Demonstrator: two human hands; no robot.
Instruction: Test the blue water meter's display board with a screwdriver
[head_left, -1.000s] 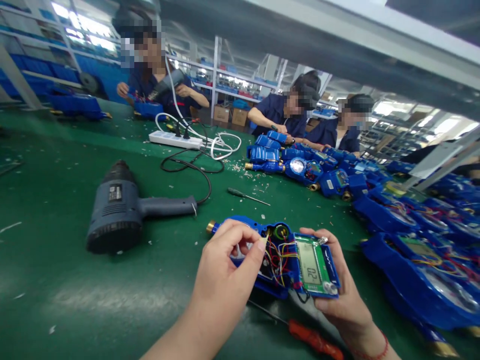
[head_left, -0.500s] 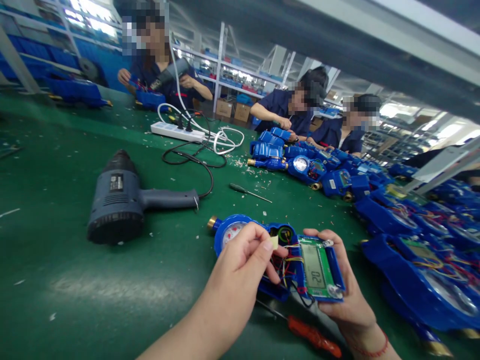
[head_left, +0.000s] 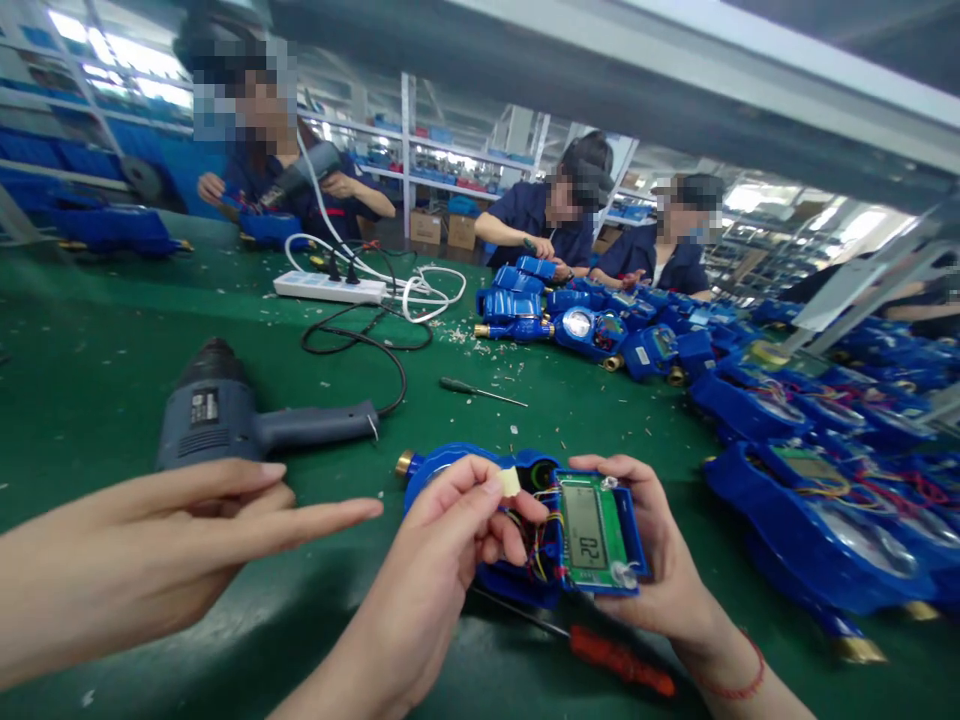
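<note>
Water meter (head_left: 442,475): blue, casing open, held above green bench mat (head_left: 97,400).
Right hand (head_left: 645,545): wrapped around the meter's edge, gripping it.
Left hand (head_left: 450,530): narrow pinch on cream pad (head_left: 510,482).
Other person's hand (head_left: 150,530): extended nearby, not touching the meter.
Risk: coloured wires (head_left: 536,545) could be snagged by fingers, and joints pulled loose.

Two own hands: one left hand (head_left: 442,540) and one right hand (head_left: 660,550). One other person's hand (head_left: 150,530). One small pale tab (head_left: 509,482), one opened water meter (head_left: 592,530), one heat gun (head_left: 217,420), one power strip (head_left: 330,288), one green-handled screwdriver (head_left: 457,385), one red-handled screwdriver (head_left: 619,660), three co-workers (head_left: 532,215).
</note>
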